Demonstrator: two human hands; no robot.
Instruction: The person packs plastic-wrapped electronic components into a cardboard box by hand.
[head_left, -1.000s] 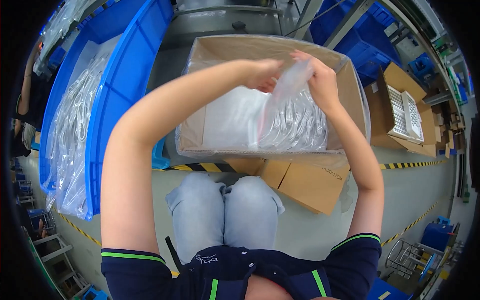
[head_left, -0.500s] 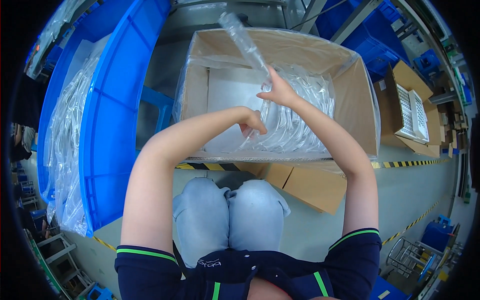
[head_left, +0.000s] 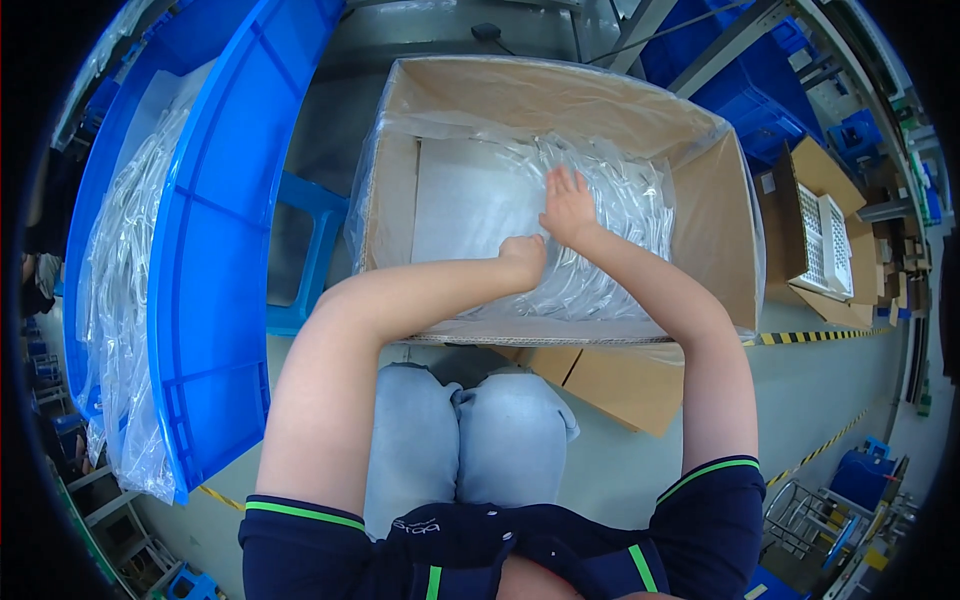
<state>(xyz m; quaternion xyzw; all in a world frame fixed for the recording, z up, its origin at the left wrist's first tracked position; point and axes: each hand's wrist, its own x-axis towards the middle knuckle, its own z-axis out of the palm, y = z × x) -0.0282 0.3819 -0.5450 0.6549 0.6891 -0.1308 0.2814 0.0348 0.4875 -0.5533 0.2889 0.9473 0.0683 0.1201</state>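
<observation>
Inside a cardboard box (head_left: pixel 705 230) lined with clear film lies a row of clear plastic bags (head_left: pixel 625 210) with pale, cord-like contents. My right hand (head_left: pixel 570 207) rests on the left end of that row, fingers stretched out and pressing on the bags. Beside it, lower and to the left, my left hand (head_left: pixel 524 262) is curled closed at the bags' near-left edge. Whether plastic is between its fingers is hidden. A flat whitish sheet (head_left: pixel 465 200) covers the box's floor left of the bags.
A tilted blue bin (head_left: pixel 215 250) at the left holds more bagged pale cords (head_left: pixel 130 290). A blue stool (head_left: pixel 315 205) stands between bin and box. To the right is an open carton (head_left: pixel 815 240) with white trays. Closed cardboard (head_left: pixel 630 385) lies below the box's near edge.
The long clear bag that my right hand held up now lies down among the others. My right hand has flattened onto the row, and my left hand has curled closed beside it.
</observation>
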